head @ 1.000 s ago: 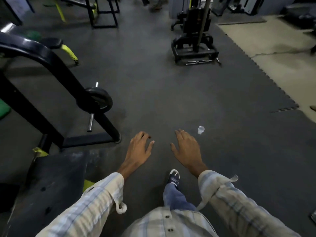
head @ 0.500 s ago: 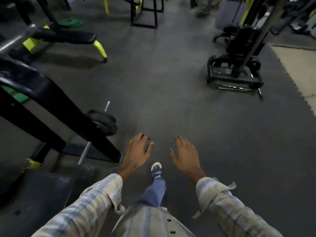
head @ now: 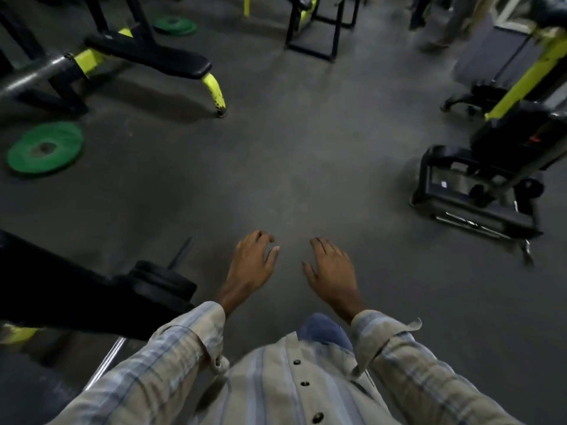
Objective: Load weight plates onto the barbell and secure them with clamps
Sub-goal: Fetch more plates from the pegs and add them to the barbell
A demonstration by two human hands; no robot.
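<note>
My left hand point(head: 251, 265) and my right hand point(head: 333, 271) hang out in front of me over the grey rubber floor, palms down, fingers spread, both empty. To my lower left a barbell point(head: 106, 360) lies across a black rack arm, with a black weight plate point(head: 161, 283) on its sleeve, just left of my left hand. A green weight plate point(head: 46, 150) lies flat on the floor at the far left. Another green plate point(head: 175, 25) lies further back. No clamp shows in view.
A black bench with yellow legs point(head: 147, 56) stands at the upper left. A black and yellow machine base point(head: 484, 191) sits on the right. A black frame point(head: 319, 29) stands at the back. A person's legs point(head: 441, 23) show at the far top right.
The view has swung left and moved forward: the rack and its black plate slid down to my lower left, and two green plates came into view. Both hands stayed empty and spread.
</note>
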